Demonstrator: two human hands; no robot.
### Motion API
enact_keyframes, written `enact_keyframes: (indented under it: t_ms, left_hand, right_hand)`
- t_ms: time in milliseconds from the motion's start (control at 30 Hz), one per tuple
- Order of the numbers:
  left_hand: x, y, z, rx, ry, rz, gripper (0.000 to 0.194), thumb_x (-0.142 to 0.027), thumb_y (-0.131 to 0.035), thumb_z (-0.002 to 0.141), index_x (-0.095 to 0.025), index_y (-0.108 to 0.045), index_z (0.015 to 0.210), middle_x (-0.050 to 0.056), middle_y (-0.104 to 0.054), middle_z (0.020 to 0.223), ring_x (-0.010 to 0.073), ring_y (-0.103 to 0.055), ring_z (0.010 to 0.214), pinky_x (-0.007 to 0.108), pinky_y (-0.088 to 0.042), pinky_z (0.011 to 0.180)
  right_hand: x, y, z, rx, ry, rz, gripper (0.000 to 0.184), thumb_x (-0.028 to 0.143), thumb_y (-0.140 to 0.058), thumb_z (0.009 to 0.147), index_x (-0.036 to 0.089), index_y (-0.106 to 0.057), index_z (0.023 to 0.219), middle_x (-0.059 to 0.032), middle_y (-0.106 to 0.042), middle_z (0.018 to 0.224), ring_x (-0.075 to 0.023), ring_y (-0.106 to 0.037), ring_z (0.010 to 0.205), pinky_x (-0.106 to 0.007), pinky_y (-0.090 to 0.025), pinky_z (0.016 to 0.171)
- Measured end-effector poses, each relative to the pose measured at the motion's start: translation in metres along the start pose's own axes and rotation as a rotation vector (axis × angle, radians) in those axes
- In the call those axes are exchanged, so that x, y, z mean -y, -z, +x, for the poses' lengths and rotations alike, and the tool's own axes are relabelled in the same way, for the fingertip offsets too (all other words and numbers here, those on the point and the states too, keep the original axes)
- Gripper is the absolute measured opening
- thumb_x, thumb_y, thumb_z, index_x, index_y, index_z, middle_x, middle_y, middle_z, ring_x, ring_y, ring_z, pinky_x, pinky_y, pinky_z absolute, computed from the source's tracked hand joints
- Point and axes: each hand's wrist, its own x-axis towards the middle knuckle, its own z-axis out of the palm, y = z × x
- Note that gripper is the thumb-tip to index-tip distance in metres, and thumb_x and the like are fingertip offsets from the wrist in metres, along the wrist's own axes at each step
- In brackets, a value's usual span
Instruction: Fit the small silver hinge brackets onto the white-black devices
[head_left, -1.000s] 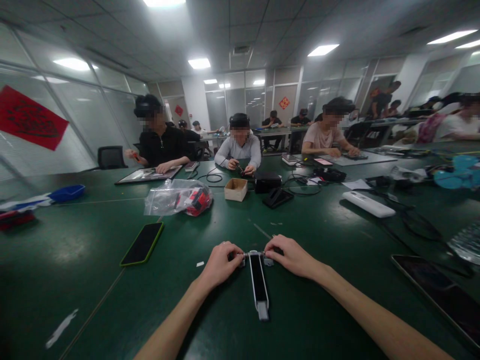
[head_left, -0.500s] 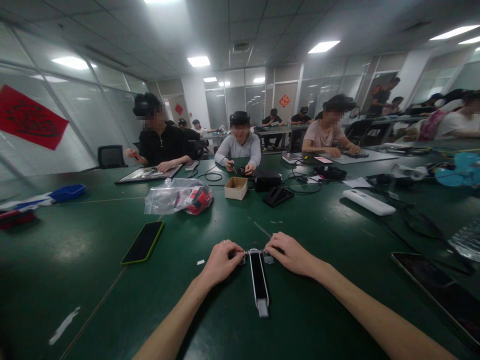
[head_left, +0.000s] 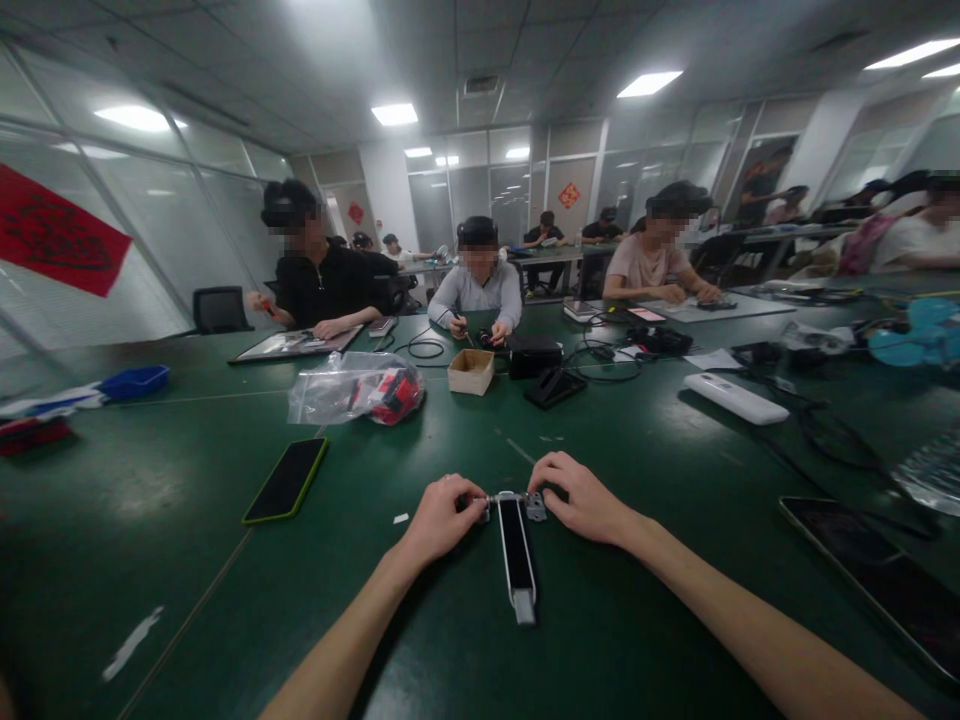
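Observation:
On the green table in front of me lies a long, narrow white-framed piece with a black face [head_left: 516,550] and a grey tab at its near end. Small metal hinge-like brackets [head_left: 535,506] stick out to both sides of its far end. My left hand [head_left: 444,515] pinches the left bracket, which is mostly hidden by the fingertips. With bent fingers, my right hand [head_left: 581,500] holds the outer edge of the right bracket between thumb and forefinger. Most of that right bracket shows. A small white scrap [head_left: 401,518] lies left of my left hand.
Beyond my left hand is a phone in a green case [head_left: 286,482]. Farther back are a clear plastic bag [head_left: 356,388], a small open box [head_left: 471,373] and a black stand [head_left: 554,388]. A white power bank [head_left: 735,399] and a dark tablet [head_left: 870,580] lie right. Co-workers sit opposite.
My right fingers have shifted slightly up and outward on the right bracket, so more of it shows. My left hand keeps its pinch. The view has tilted slightly.

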Motion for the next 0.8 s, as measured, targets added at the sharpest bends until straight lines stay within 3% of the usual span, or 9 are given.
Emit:
enact_keyframes:
  t_ms: [133, 800]
  left_hand:
    - [0.0001, 0.0001, 0.0003, 0.004, 0.004, 0.008, 0.020, -0.028, -0.053, 0.082, -0.019, -0.071, 0.081, 0.002, -0.065, 0.075, 0.0149, -0.055, 0.071, 0.026, -0.040, 0.065]
    - [0.0000, -0.0001, -0.0001, 0.009, 0.016, 0.009, 0.020, -0.029, -0.053, 0.082, -0.019, -0.070, 0.081, 0.002, -0.065, 0.075, 0.0154, -0.055, 0.071, 0.026, -0.040, 0.065]
  right_hand:
    - [0.0019, 0.0010, 0.0001, 0.049, -0.007, -0.003, 0.021, 0.013, -0.046, 0.081, 0.020, -0.064, 0.090, -0.0059, -0.057, 0.102, -0.0192, -0.051, 0.097, -0.038, -0.043, 0.087]
    - [0.0017, -0.0001, -0.0002, 0.006, 0.001, 0.016, 0.023, 0.009, -0.044, 0.080, 0.019, -0.063, 0.088, -0.0057, -0.057, 0.102, -0.0183, -0.052, 0.097, -0.037, -0.044, 0.087]
